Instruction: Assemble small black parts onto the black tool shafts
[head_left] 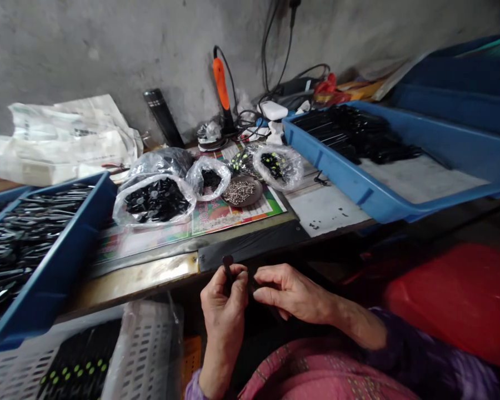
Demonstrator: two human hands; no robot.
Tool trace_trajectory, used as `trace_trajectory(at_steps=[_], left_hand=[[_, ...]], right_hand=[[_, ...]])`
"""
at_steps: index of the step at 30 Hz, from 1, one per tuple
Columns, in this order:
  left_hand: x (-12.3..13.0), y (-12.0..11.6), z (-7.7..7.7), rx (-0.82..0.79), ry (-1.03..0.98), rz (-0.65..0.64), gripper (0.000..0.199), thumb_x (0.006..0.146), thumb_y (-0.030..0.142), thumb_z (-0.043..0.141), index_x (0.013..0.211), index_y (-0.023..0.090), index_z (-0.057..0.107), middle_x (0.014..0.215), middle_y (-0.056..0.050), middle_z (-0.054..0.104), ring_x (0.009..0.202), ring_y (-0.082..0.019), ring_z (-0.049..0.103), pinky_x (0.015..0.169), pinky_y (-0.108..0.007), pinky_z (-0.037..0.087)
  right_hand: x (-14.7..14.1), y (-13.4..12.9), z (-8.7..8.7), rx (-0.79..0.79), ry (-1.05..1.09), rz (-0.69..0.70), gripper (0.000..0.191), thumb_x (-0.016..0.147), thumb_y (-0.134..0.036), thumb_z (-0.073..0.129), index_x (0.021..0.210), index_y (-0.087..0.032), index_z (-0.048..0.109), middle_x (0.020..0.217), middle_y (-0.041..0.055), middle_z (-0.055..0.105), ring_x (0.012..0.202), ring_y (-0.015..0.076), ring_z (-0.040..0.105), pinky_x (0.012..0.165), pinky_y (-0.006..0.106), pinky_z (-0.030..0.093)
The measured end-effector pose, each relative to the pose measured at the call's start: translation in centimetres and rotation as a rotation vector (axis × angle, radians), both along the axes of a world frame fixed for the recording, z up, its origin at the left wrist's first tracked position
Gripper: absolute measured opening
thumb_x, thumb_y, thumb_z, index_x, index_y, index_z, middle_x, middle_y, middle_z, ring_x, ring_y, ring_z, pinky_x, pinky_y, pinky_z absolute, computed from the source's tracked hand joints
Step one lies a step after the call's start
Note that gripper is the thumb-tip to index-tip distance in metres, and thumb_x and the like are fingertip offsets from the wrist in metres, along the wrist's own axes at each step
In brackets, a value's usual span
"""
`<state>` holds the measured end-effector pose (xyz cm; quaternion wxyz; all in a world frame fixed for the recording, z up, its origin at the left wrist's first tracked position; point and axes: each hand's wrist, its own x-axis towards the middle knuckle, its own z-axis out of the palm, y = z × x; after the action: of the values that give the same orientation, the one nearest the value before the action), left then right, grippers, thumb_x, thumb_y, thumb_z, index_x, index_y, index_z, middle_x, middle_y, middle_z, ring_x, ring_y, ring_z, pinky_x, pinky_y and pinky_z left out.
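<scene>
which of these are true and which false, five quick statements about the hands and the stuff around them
1. The left hand holds a dark piece. True.
2. The small metal pieces lie in a tall glass jar. False: they lie in a shallow dish.
3. The blue tray on the right holds black pieces. True.
4. The right hand is inside that tray. False: it is close beside the left hand.
5. An orange-handled tool is near the wall. True.
</scene>
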<state>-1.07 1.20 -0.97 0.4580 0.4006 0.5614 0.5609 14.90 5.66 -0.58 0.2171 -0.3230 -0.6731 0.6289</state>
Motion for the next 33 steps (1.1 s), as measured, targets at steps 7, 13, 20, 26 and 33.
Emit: trace_trajectory(at_steps=[7, 13, 20, 26, 33], left_hand=[[0.4, 0.0, 0.3, -0.075, -0.173, -0.008, 0.04, 0.076, 0.041, 0.078, 0.101, 0.013, 0.063, 0.054, 0.009, 0.044, 0.044, -0.004, 0.037, 0.041, -0.014, 0.03], [0.4, -1.0, 1.0, -0.085, -0.182, 0.047, 0.034, 0.083, 0.045, 0.071, 0.101, 0.018, 0.06, 0.074, 0.002, 0.057, 0.05, -0.004, 0.041, 0.043, -0.013, 0.031], [0.4, -2.3, 0.9, -0.113, -0.055, -0.002, 0.031, 0.085, 0.047, 0.068, 0.088, 0.016, 0.066, 0.061, 0.003, 0.054, 0.055, -0.008, 0.044, 0.052, -0.016, 0.037], [1.0, -2.6, 1.1, -0.139, -0.102, 0.023, 0.031, 0.077, 0.044, 0.077, 0.086, 0.015, 0.074, 0.08, -0.004, 0.069, 0.074, -0.014, 0.056, 0.065, -0.019, 0.044], [1.5, -2.1, 1.2, -0.151, -0.148, 0.022, 0.036, 0.073, 0.048, 0.078, 0.079, 0.013, 0.074, 0.056, 0.003, 0.048, 0.052, -0.006, 0.036, 0.047, -0.016, 0.03]], right_hand=[[0.3, -0.1, 0.0, -0.047, -0.045, -0.018, 0.029, 0.091, -0.035, 0.057, 0.071, -0.016, 0.05, 0.053, -0.0068, 0.045, 0.041, 0.0044, 0.045, 0.04, 0.013, 0.031], [0.4, -0.1, 0.1, -0.113, 0.072, -0.065, 0.023, 0.088, -0.035, 0.063, 0.098, -0.015, 0.061, 0.07, -0.0055, 0.051, 0.042, 0.0024, 0.047, 0.038, 0.011, 0.034], [0.3, 0.0, 0.3, -0.131, 0.158, -0.096, 0.029, 0.089, -0.032, 0.066, 0.111, -0.015, 0.061, 0.077, -0.0038, 0.056, 0.043, 0.0018, 0.047, 0.038, 0.01, 0.039], [0.2, -0.3, 0.4, -0.109, 0.186, -0.093, 0.027, 0.089, -0.031, 0.067, 0.111, -0.017, 0.062, 0.075, -0.0048, 0.056, 0.044, 0.0022, 0.048, 0.038, 0.011, 0.039], [-0.1, -0.6, 0.4, -0.108, 0.214, -0.119, 0.024, 0.087, -0.032, 0.069, 0.104, -0.016, 0.064, 0.072, -0.0043, 0.056, 0.047, 0.0037, 0.048, 0.04, 0.012, 0.041]])
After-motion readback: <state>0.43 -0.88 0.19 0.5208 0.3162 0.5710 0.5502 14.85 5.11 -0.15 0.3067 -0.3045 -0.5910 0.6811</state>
